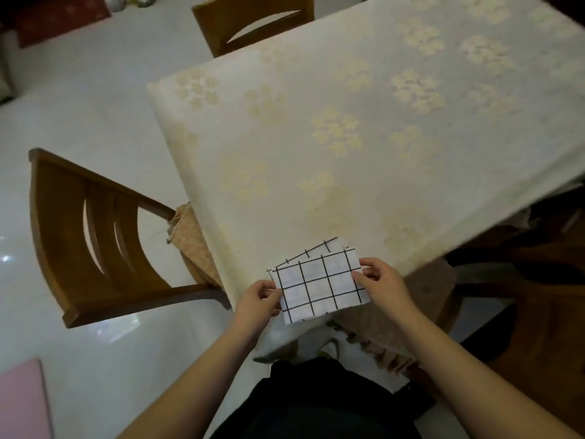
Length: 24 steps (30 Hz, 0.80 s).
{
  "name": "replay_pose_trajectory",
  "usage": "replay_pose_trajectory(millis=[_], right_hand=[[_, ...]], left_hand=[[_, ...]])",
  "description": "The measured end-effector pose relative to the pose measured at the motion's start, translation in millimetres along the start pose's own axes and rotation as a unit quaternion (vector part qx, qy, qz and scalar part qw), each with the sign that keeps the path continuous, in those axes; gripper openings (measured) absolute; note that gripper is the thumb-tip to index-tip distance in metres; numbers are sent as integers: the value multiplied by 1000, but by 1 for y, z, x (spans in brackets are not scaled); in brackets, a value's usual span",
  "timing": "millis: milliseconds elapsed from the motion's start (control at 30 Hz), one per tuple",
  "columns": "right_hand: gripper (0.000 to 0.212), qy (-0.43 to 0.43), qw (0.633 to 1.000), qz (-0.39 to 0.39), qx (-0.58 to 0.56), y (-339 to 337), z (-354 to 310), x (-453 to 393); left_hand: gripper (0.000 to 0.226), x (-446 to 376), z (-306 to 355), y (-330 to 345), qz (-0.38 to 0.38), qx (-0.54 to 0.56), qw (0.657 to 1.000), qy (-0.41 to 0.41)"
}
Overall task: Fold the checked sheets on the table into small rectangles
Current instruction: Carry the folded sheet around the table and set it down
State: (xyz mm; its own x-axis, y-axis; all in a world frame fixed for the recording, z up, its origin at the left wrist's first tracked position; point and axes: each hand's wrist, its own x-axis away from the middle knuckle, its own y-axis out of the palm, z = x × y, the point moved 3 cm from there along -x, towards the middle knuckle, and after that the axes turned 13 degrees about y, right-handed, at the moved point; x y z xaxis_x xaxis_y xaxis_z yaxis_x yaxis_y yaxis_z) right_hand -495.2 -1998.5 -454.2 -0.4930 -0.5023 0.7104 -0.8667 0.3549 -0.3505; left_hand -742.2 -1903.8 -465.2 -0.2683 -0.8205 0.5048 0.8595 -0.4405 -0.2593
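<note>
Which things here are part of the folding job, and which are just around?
Job:
- checked sheet, folded small, at the table's near corner
- left hand pinching its left edge
- right hand pinching its right edge
- table

Just around:
- wooden chair
- second chair
- pink item

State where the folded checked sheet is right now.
In the head view, the folded checked sheet is at the table's near corner, pinched between the left hand and right hand.

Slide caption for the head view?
Left hand and right hand pinch a folded checked sheet at the table corner.
</note>
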Motion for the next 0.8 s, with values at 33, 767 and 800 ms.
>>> replay_pose_trajectory(millis=[33, 767, 800], right_hand=[[27, -8, 1000, 1, 20, 3, -3, -6], [30, -161, 932, 218, 241, 41, -11, -32], [32, -196, 923, 209, 256, 46, -11, -30]], left_hand=[[5, -2, -3, 1, 12, -1, 1000, 2], [24, -15, -11, -3, 113, -318, 898, 283], [29, -13, -9, 6, 109, -339, 877, 324]])
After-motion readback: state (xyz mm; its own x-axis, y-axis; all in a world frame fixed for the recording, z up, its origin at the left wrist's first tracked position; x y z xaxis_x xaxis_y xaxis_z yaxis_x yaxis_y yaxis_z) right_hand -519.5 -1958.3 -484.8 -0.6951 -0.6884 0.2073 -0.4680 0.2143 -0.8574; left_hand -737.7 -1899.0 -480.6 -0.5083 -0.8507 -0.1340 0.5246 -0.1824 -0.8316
